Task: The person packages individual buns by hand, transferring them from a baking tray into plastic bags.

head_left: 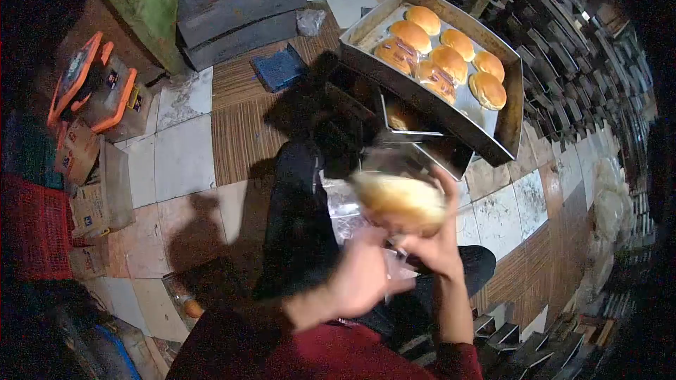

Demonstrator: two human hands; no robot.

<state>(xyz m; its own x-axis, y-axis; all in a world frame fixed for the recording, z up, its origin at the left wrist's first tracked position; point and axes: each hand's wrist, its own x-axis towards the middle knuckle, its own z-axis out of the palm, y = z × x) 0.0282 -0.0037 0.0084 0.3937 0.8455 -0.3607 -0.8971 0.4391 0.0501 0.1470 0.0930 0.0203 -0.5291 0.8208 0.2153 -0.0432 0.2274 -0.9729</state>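
Note:
A golden bun (401, 200), blurred by motion, is held above my lap, with what looks like clear plastic around it. My right hand (436, 243) is closed on it, fingers along its right side and thumb near its lower edge. Just below the bun, my left hand (362, 278) is smeared by motion, close to a bit of clear plastic (398, 267). Its finger positions cannot be made out. Clear plastic bags (343, 211) lie by my knee. Several more buns (448, 63) sit in a deep metal tray (422, 95) ahead of me, two of them with dark-printed wrapping.
Another tray (405, 130) is under the bun tray. Stacked dark trays (239, 10) stand at the back left, a blue pad (279, 68) on the floor nearby. Leftward are an orange-rimmed box (116, 102), cardboard boxes (88, 211) and a red crate (35, 229). Metal racks (570, 49) line the right.

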